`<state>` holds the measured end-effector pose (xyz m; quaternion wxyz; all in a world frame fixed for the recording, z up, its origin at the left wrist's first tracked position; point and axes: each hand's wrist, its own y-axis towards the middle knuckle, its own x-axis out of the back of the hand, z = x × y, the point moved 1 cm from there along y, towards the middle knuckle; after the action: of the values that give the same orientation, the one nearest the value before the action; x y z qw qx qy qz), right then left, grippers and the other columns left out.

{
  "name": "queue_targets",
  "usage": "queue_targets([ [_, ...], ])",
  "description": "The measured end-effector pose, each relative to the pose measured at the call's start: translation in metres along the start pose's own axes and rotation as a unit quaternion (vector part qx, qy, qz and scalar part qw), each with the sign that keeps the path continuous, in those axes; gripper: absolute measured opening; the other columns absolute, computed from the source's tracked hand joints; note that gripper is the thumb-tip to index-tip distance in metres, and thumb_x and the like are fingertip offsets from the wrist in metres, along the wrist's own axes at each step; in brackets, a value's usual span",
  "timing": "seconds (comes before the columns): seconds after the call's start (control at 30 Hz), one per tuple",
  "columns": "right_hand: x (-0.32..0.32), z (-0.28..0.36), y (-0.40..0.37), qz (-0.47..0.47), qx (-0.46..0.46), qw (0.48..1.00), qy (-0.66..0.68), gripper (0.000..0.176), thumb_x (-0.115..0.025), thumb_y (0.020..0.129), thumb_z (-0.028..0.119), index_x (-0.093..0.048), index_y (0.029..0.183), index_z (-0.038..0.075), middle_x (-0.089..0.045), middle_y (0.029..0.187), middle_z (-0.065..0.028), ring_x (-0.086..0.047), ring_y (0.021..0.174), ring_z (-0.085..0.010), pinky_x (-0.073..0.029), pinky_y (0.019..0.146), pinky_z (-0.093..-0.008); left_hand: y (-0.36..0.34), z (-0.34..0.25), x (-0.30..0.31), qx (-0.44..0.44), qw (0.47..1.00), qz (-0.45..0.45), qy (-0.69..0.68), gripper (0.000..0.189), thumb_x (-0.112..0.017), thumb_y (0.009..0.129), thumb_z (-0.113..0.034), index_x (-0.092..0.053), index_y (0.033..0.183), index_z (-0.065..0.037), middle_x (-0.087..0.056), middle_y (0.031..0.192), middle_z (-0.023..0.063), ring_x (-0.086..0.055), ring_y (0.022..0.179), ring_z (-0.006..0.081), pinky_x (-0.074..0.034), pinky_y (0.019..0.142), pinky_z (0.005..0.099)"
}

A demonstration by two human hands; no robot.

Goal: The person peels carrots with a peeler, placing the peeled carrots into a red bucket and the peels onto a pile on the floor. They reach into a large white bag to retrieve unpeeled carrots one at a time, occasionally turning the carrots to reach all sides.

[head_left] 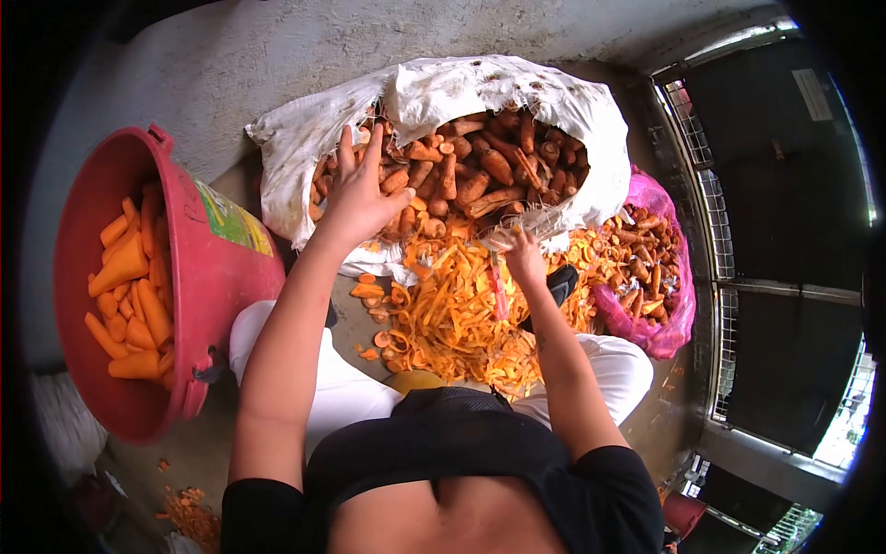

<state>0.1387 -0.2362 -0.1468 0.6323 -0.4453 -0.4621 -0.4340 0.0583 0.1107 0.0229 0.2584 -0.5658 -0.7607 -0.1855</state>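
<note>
My left hand (355,189) reaches with spread fingers into an open white sack (305,148) full of unpeeled carrots (480,171), resting on them at the sack's left side. My right hand (523,257) is closed on a thin red-handled peeler (499,286) whose handle hangs down toward me, just below the sack's front rim. A heap of orange carrot peels (452,314) lies on the floor between my knees and the sack.
A red bucket (221,277) at my left holds peeled carrot pieces (129,286). A pink bag (660,323) of carrot scraps sits at the right, beside a metal grille gate (711,240). A grey concrete wall (231,55) stands behind the sack.
</note>
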Motion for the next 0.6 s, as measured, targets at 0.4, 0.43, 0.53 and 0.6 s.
queue_targets([
  [0.4, 0.020, -0.072, 0.050, 0.137, 0.050, 0.952, -0.267, 0.059, -0.051, 0.085, 0.017, -0.035, 0.140, 0.026, -0.026, 0.151, -0.0046, -0.066, 0.093, -0.0266, -0.054, 0.064, -0.0388, 0.000, -0.009, 0.001, 0.010, 0.971, 0.161, 0.176, 0.066, -0.058, 0.086, -0.034, -0.034, 0.140, -0.007, -0.036, 0.140, 0.0233, -0.041, 0.126, 0.0396, -0.034, 0.105, 0.0424],
  [0.43, 0.017, -0.080, 0.045, 0.145, 0.052, 0.948, -0.280, 0.057, -0.051, 0.084, 0.016, -0.038, 0.139, 0.027, -0.026, 0.151, -0.0044, -0.066, 0.091, -0.0260, -0.054, 0.064, -0.0387, 0.000, -0.006, -0.001, -0.001, 0.962, 0.189, 0.198, 0.066, -0.057, 0.086, -0.035, -0.034, 0.140, -0.008, -0.038, 0.139, 0.0232, -0.042, 0.124, 0.0393, -0.034, 0.104, 0.0430],
  [0.53, 0.015, -0.085, 0.036, 0.170, 0.061, 0.939, -0.292, 0.051, -0.054, 0.080, 0.011, -0.049, 0.129, 0.026, -0.026, 0.151, -0.0037, -0.067, 0.088, -0.0242, -0.054, 0.063, -0.0379, -0.004, 0.000, -0.007, -0.018, 0.933, 0.263, 0.246, 0.064, -0.056, 0.086, -0.035, -0.034, 0.139, -0.007, -0.044, 0.132, 0.0223, -0.049, 0.117, 0.0379, -0.034, 0.103, 0.0459],
  [0.6, 0.018, -0.084, 0.037, 0.187, 0.088, 0.931, -0.302, 0.049, -0.055, 0.080, 0.009, -0.051, 0.125, 0.025, -0.026, 0.151, -0.0034, -0.067, 0.088, -0.0246, -0.054, 0.063, -0.0374, -0.007, -0.005, -0.010, -0.005, 0.922, 0.297, 0.249, 0.062, -0.056, 0.086, -0.032, -0.036, 0.137, -0.004, -0.051, 0.123, 0.0207, -0.056, 0.107, 0.0363, -0.036, 0.101, 0.0492],
])
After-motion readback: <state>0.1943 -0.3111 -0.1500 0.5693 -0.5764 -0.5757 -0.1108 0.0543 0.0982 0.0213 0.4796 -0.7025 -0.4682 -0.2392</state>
